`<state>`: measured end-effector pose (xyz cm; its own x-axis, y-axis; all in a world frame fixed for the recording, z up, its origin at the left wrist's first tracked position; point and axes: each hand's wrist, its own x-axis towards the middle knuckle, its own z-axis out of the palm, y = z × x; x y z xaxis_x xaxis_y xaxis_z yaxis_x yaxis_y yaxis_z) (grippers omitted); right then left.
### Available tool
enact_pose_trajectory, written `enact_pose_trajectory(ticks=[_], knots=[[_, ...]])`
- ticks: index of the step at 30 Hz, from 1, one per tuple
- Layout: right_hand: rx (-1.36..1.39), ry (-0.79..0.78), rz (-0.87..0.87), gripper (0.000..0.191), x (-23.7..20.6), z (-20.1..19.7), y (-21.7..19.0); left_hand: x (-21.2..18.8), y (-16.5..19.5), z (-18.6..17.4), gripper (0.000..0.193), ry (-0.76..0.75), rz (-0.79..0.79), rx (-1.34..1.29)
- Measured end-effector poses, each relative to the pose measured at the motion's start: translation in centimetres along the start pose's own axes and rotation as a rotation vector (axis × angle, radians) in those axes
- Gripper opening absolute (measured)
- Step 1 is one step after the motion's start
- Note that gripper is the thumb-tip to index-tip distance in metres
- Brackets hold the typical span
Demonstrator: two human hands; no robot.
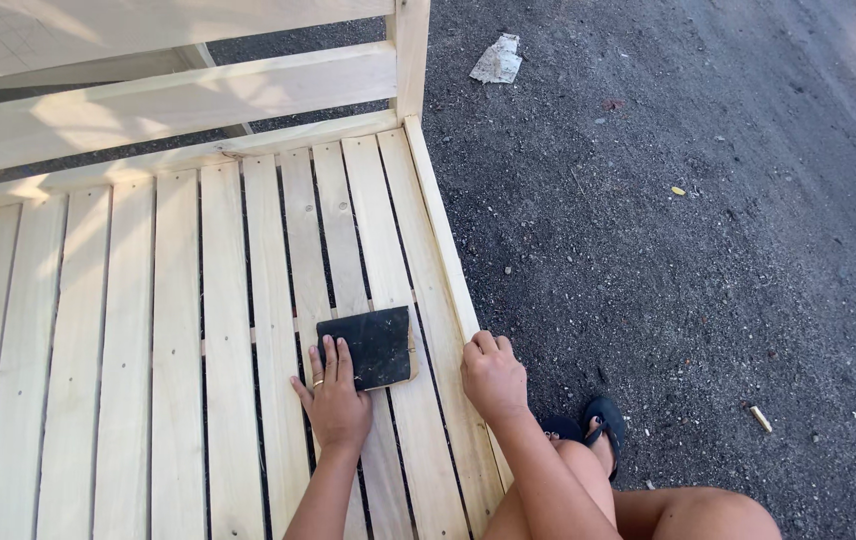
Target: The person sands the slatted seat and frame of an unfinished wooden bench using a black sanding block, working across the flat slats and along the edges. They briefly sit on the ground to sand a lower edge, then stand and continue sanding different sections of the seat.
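Observation:
A pale wooden slatted bench seat fills the left of the view, with its backrest rails at the top. A black sheet of sandpaper lies flat on the slats near the right edge. My left hand, a ring on one finger, rests palm down with its fingertips on the sandpaper's lower left corner. My right hand curls over the seat's right side rail, gripping its edge. My bare knee and a foot in a dark sandal are beside the bench.
Dark gravelly ground stretches to the right of the bench. A crumpled scrap of paper lies on it at the top. Small bits of wood litter lie near the lower right.

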<state>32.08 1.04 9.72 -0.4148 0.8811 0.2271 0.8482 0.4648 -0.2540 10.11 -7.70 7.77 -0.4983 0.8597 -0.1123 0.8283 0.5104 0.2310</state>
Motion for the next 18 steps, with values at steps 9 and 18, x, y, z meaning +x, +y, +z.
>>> enact_pose_trajectory(ticks=[9, 18], knots=[[0.258, -0.064, 0.598, 0.023, 1.6, -2.3, 0.4, -0.2, 0.1, 0.2, 0.085, -0.013, -0.025, 0.001], [0.080, -0.204, 0.079, 0.088, 0.2, -3.8, -5.1, -0.9, 1.1, -1.0, 0.083, -0.047, -0.073, -0.222]])
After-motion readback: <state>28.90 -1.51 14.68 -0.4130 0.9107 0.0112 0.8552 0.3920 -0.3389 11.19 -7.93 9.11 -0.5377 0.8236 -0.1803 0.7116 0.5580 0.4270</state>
